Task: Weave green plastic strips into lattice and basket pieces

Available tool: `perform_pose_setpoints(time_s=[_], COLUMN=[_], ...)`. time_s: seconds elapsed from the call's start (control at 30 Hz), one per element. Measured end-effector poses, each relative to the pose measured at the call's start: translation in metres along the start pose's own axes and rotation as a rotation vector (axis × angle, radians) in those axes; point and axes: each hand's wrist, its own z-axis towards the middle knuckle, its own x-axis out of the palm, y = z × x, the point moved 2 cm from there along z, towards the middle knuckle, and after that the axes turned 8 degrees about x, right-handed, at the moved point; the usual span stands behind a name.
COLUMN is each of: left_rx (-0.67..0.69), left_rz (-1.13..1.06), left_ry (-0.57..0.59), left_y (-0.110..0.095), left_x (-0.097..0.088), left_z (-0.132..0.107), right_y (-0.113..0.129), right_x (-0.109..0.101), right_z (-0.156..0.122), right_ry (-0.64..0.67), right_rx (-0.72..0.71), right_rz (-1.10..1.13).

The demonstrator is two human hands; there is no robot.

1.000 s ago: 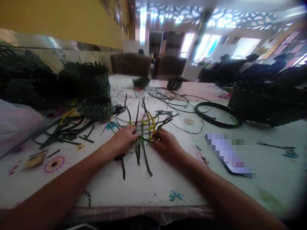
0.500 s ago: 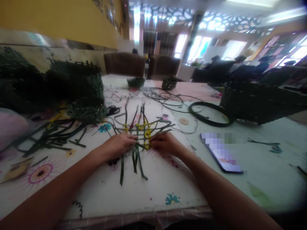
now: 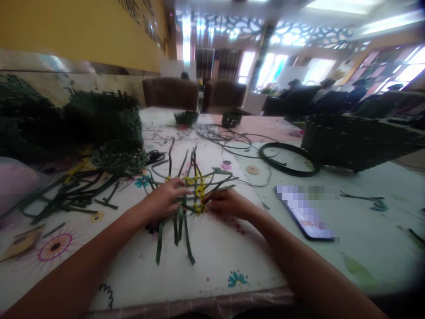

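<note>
A flat woven piece of dark green strips lies in front of me, its loose strip ends spreading out on several sides. Yellow twisted ties run along its right side and its upper edge. Over the left part of the weave rests my left hand, fingers stretched out and apart. My right hand is at the right edge, fingers bent and closed on a green strip there; the fingertips are partly hidden. Several long strip ends hang toward me between the hands.
Dark green woven baskets stand at left, beside loose strips and black scissors. At right are a large basket, a coil of strip and a phone. Two small baskets stand farther back.
My left hand has moved slightly up and its fingers have spread over the weave. The right hand stays at the right edge. The whole view has shifted a little.
</note>
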Motion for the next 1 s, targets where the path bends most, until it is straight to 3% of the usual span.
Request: perform_pose_setpoints(time_s=[0.1,0.2,0.47,0.6,1.0], left_rx=[0.055,0.067,0.065,0.068,0.051], left_rz=[0.017,0.050,0.021,-0.026,-0.115], left_ry=[0.000,0.037,0.031,0.006,-0.006], left_y=[0.011,0.018,0.017,0.020,0.017], left_x=[0.018,0.031,0.031,0.034,0.027], left_z=[-0.002,-0.005,-0.006,-0.007,-0.008], right_y=[-0.008,-0.017,-0.034,-0.036,-0.029], right_x=[-0.018,-0.030,-0.013,-0.010,-0.005], right_z=[0.001,0.007,0.028,0.033,0.031], right_ry=[-0.016,-0.307,-0.519,-0.498,-0.412], right_rx=[-0.002,-0.069,-0.186,-0.282,-0.185], right_rz=[-0.024,-0.127,-0.267,-0.283,-0.436])
